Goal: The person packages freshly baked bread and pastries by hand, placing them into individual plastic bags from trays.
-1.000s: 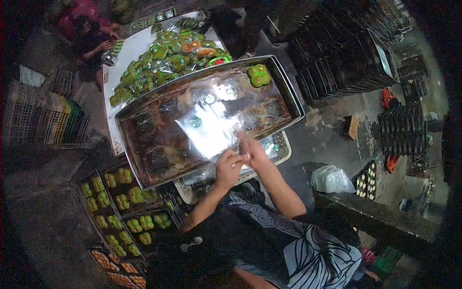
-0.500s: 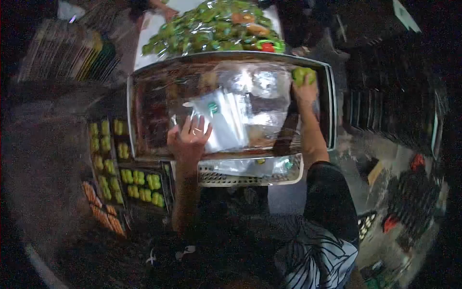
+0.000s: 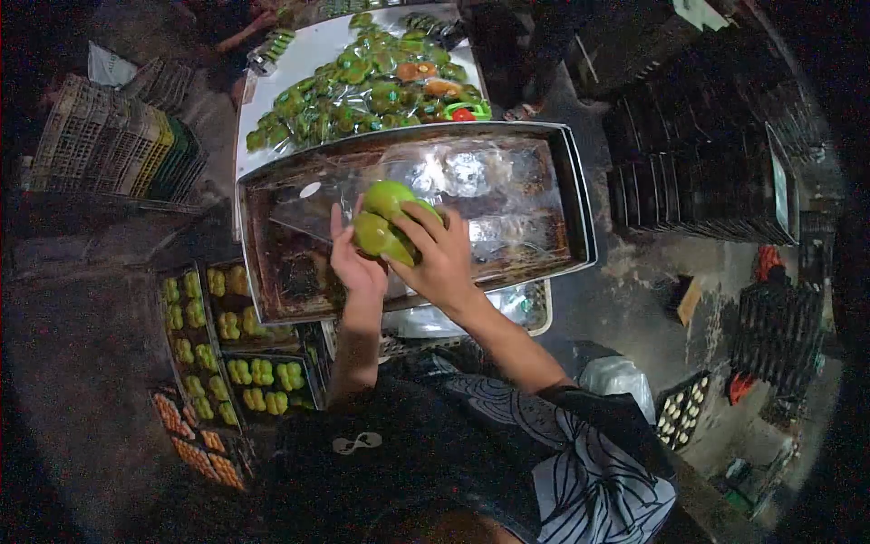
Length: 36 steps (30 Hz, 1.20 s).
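Over a worn brown tray (image 3: 526, 258) with raised metal edges, a cluster of rounded green buns (image 3: 390, 204) is held between both hands. My right hand (image 3: 439, 249) has its fingers wrapped over the buns' right side. Against their lower left side rests my left hand (image 3: 358, 263), palm up with its fingers partly spread; a clear plastic bag (image 3: 340, 195) shows beside it. How firmly the left hand grips is hidden.
Beyond the tray, a white table (image 3: 258, 168) bears a heap of wrapped green items (image 3: 362, 86). A perforated basket (image 3: 544, 313) with plastic bags stands beneath the tray. Trays of green buns (image 3: 263, 385) lie at lower left; crates (image 3: 100, 145) are stacked on both sides.
My right hand has come from the tray's right end to its middle with the green buns. My left hand has left the stack of plastic bags and now touches the buns. The view has shifted.
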Each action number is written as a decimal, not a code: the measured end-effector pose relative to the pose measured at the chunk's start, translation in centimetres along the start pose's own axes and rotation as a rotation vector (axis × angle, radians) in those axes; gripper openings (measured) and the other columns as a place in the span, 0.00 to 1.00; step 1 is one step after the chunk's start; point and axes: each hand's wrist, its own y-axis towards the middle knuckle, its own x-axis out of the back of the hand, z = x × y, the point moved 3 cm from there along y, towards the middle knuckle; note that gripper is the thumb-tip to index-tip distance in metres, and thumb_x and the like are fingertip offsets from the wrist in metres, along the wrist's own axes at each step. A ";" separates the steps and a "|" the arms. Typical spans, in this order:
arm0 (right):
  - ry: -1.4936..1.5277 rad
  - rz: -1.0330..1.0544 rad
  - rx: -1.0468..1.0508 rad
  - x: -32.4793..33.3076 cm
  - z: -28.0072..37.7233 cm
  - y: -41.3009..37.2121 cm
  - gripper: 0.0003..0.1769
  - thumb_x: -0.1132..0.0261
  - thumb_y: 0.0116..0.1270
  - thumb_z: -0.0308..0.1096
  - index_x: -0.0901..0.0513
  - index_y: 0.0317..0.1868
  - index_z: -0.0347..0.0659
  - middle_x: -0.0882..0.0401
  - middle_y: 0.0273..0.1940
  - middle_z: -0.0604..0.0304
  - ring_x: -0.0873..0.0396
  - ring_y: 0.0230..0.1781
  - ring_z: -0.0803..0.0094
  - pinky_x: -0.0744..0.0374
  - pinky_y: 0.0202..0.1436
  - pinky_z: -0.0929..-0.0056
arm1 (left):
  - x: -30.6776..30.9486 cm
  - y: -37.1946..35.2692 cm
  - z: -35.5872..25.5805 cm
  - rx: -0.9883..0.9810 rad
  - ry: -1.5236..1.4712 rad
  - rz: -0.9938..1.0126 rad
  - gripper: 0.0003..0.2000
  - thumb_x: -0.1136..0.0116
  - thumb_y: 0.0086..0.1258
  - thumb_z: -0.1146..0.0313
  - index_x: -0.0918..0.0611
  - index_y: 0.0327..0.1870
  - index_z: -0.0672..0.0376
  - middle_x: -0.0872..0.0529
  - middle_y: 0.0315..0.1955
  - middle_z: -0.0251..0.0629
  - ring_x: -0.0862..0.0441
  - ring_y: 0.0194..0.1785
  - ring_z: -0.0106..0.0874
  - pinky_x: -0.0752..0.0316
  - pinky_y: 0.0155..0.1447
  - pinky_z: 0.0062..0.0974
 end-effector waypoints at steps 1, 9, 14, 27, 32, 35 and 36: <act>-0.031 -0.065 0.045 0.4 0.5 -0.6 0.30 0.31 0.36 0.36 0.26 0.46 0.45 0.30 0.48 0.61 0.35 0.46 0.57 0.37 0.46 0.61 | -0.4 -0.2 -0.3 -0.032 0.104 -0.037 0.29 0.60 0.58 0.69 0.50 0.63 0.56 0.35 0.56 0.52 0.38 0.60 0.43 0.42 0.62 0.40; 0.093 -0.352 0.165 1.4 3.3 -1.7 0.38 0.28 0.34 0.37 0.31 0.50 0.41 0.31 0.50 0.54 0.37 0.51 0.52 0.41 0.55 0.55 | -4.6 -3.4 -3.7 -0.032 0.137 0.234 0.31 0.53 0.54 0.72 0.45 0.63 0.58 0.32 0.53 0.46 0.33 0.56 0.38 0.40 0.61 0.34; 0.220 -0.288 0.245 1.7 4.7 -2.9 0.40 0.28 0.36 0.38 0.34 0.54 0.40 0.33 0.50 0.52 0.36 0.52 0.51 0.36 0.54 0.55 | -4.1 -4.6 -4.6 0.240 0.009 0.266 0.33 0.51 0.51 0.72 0.45 0.63 0.60 0.31 0.52 0.46 0.31 0.54 0.36 0.36 0.58 0.31; 0.061 -0.092 0.296 4.6 5.7 -3.8 0.46 0.29 0.34 0.32 0.38 0.58 0.44 0.42 0.58 0.48 0.39 0.54 0.49 0.36 0.55 0.57 | -1.5 -5.8 -6.9 0.337 0.200 0.199 0.26 0.51 0.62 0.55 0.37 0.57 0.62 0.31 0.53 0.40 0.33 0.55 0.35 0.39 0.60 0.34; 0.052 -0.228 0.402 3.3 7.4 -5.3 0.47 0.28 0.35 0.35 0.41 0.60 0.45 0.47 0.58 0.38 0.41 0.55 0.44 0.36 0.55 0.55 | -2.7 -6.9 -4.8 0.288 0.168 0.160 0.24 0.50 0.62 0.64 0.39 0.59 0.59 0.29 0.50 0.40 0.31 0.53 0.35 0.34 0.57 0.33; 0.016 -0.423 0.122 3.4 8.2 -5.0 0.59 0.25 0.36 0.38 0.57 0.64 0.41 0.48 0.58 0.37 0.42 0.55 0.41 0.37 0.55 0.53 | -5.1 -9.4 -4.1 -0.084 0.277 0.154 0.27 0.48 0.58 0.70 0.41 0.60 0.59 0.32 0.52 0.42 0.32 0.54 0.36 0.36 0.58 0.33; 0.019 -0.420 0.120 3.3 8.3 -5.2 0.59 0.25 0.36 0.38 0.57 0.64 0.41 0.48 0.58 0.37 0.42 0.55 0.41 0.37 0.55 0.53 | -4.7 -9.5 -4.2 -0.084 0.280 0.150 0.27 0.48 0.58 0.70 0.41 0.60 0.59 0.32 0.52 0.42 0.32 0.54 0.36 0.36 0.58 0.33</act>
